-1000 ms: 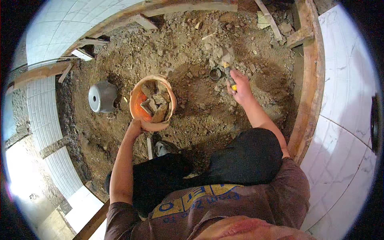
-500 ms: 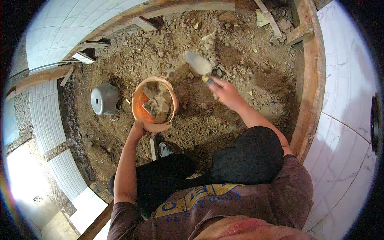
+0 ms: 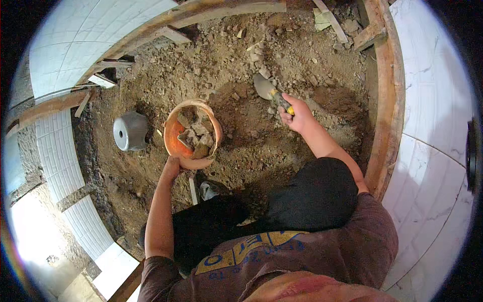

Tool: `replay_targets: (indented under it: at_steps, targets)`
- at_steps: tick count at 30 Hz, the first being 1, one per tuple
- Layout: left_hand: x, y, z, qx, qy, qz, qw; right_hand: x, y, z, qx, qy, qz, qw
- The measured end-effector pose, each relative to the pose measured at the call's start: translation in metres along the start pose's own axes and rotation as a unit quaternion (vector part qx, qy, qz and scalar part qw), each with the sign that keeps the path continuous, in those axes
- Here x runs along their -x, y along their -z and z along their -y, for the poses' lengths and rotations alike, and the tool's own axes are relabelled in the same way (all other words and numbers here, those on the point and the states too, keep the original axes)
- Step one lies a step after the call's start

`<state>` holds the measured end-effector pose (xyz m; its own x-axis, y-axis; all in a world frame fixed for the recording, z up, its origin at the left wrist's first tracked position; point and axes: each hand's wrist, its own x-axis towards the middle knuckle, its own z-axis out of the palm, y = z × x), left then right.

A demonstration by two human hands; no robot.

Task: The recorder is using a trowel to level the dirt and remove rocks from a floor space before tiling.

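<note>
My right hand [image 3: 297, 115] grips a trowel [image 3: 263, 86] by its black and yellow handle. The grey blade is down at the rubble [image 3: 261, 69], its tip pointing away and left. My left hand [image 3: 171, 167] is closed on the near rim of an orange bucket [image 3: 173, 135], its fingers partly hidden under the edge. Grey stone chunks and dirt [image 3: 197, 133] lie inside the bucket, which stands on the soil and opens upward.
An upturned grey metal pot [image 3: 130, 131] sits left of the bucket. Wooden boards [image 3: 395, 100] frame the dirt floor [image 3: 251, 151], with white tiled walls [image 3: 427, 100] beyond. Short wood pieces [image 3: 332, 22] lie at the far edge. My shoe [image 3: 210, 190] is close below the bucket.
The trowel has moved right and a little nearer, its blade now lowered at the rubble. My right hand has shifted right with it. The left hand keeps its hold on the bucket.
</note>
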<state>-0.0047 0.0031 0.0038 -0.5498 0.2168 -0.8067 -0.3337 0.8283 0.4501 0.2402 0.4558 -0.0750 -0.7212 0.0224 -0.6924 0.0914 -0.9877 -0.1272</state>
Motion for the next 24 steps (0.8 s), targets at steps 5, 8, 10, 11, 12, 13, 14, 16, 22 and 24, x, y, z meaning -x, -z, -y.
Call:
replay_targets:
  at_steps: [5,8,10,11,12,13,14,16,22,24]
  targets:
    - [0.019,-0.016,-0.030,-0.042,0.046,-0.005,0.998,-0.007,-0.007,-0.013,0.155,0.120,-0.010,0.980]
    - [0.021,-0.022,-0.028,0.028,0.010,-0.041,0.999,0.006,0.002,-0.012,0.299,0.133,-0.022,0.945]
    - [0.027,-0.023,-0.036,0.030,0.005,-0.034,0.999,0.034,-0.005,0.002,0.298,0.100,-0.005,0.949]
    - [0.025,-0.019,-0.034,0.030,0.006,-0.033,0.999,0.043,-0.002,0.009,0.357,0.067,-0.002,0.932]
    - [0.021,-0.013,-0.030,-0.010,0.023,-0.018,1.000,0.050,-0.003,0.015,0.414,0.035,0.001,0.910]
    - [0.017,-0.008,-0.026,-0.048,0.040,-0.003,0.998,0.059,-0.011,0.012,0.427,0.037,-0.066,0.901]
    - [0.013,-0.005,-0.022,-0.045,0.042,-0.003,0.998,0.064,-0.010,0.015,0.430,0.035,-0.066,0.900]
    - [0.007,0.001,-0.012,-0.046,0.063,-0.001,0.997,0.075,0.000,0.024,0.596,0.006,-0.044,0.802]
    - [0.003,-0.006,-0.015,0.030,0.021,0.003,0.999,0.070,0.014,0.017,0.468,-0.013,-0.091,0.879]
    - [0.004,-0.010,-0.021,0.026,0.028,0.004,0.999,0.066,0.024,0.015,0.428,-0.015,-0.092,0.899]
